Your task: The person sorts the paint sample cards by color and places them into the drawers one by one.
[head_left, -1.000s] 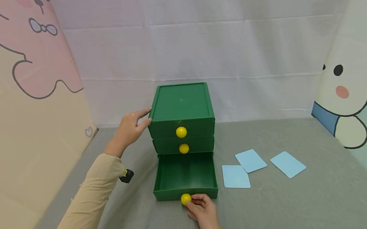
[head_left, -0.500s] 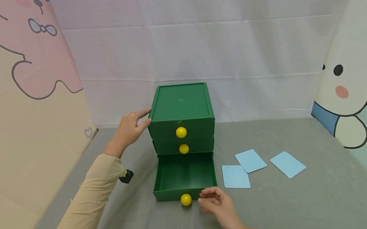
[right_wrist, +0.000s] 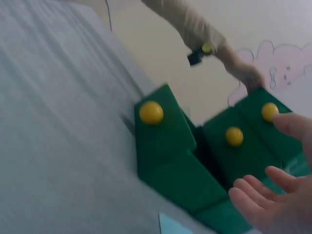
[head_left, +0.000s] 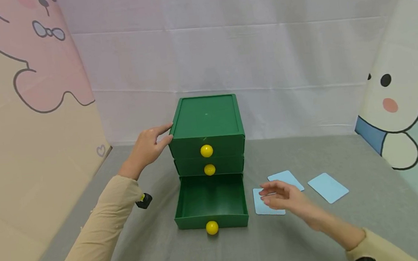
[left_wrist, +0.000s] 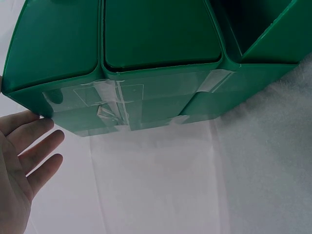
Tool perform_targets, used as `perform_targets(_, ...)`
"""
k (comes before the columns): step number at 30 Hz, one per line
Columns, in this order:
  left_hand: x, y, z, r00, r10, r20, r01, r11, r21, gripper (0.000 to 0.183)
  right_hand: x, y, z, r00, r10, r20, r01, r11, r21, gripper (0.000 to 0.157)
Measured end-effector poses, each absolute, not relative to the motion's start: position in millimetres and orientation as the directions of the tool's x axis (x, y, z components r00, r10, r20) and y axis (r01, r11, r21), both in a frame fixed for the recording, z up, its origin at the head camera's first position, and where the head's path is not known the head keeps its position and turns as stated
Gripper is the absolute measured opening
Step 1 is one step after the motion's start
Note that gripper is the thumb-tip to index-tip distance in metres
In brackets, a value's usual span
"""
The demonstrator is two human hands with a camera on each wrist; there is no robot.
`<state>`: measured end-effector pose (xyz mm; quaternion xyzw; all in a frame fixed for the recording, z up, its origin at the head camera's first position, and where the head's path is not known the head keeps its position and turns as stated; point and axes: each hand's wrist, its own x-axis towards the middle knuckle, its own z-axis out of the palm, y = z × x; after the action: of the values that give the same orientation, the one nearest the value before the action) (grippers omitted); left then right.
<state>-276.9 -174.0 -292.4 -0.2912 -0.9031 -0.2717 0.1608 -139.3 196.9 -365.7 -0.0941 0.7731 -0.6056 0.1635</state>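
Note:
A green three-drawer cabinet (head_left: 205, 116) with round yellow knobs stands mid-table. Its bottom drawer (head_left: 211, 222) is pulled out and nothing lies in it; the two upper drawers are in. My left hand (head_left: 146, 146) touches the cabinet's upper left side with its fingertips, and the left wrist view shows its fingers extended there. Holding nothing, my right hand (head_left: 291, 201) hovers over two pale blue cards, its fingers loosely bent. It partly covers the nearer card (head_left: 268, 208) and the card behind it (head_left: 285, 177). A third blue card (head_left: 328, 187) lies farther right.
Grey cloth (head_left: 167, 250) covers the table. A white curtain (head_left: 217, 59) hangs behind the cabinet, and panels with cartoon animals stand at both sides. Clear tape (left_wrist: 111, 100) runs along the cabinet's side.
My right hand has let go of the bottom drawer's yellow knob and moved right, over the blue cards. The left hand and the drawer have stayed in place.

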Motion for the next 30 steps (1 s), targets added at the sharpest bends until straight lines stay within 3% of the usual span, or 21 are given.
perform_targets(6, -277.7, -175.0, -293.8, -0.773, 0.440, 0.456, 0.619, 0.680, 0.393, 0.041, -186.3, 251.5, -389.1, -0.914, -0.403, -0.048, -0.160, 0.466, -0.870, 0.055)
perform_targets(12, -278.5, -174.9, -294.2, -0.774, 0.443, 0.452, 0.618, 0.683, 0.390, 0.042, -220.3, 291.3, -417.6, -0.898, -0.436, 0.063, -0.317, 0.541, -0.779, 0.060)
perform_targets(23, -275.3, -174.5, -291.0, -0.781, 0.436, 0.447, 0.609, 0.689, 0.393, 0.042, -239.7, 299.9, -435.2, -0.895, -0.443, 0.046, -0.354, 0.645, -0.677, 0.073)
perform_targets(30, -274.5, -173.5, -290.0, -0.784, 0.438, 0.439, 0.605, 0.696, 0.387, 0.042, -242.0, 297.5, -433.3, -0.883, -0.467, 0.038, -0.381, 0.668, -0.639, 0.072)
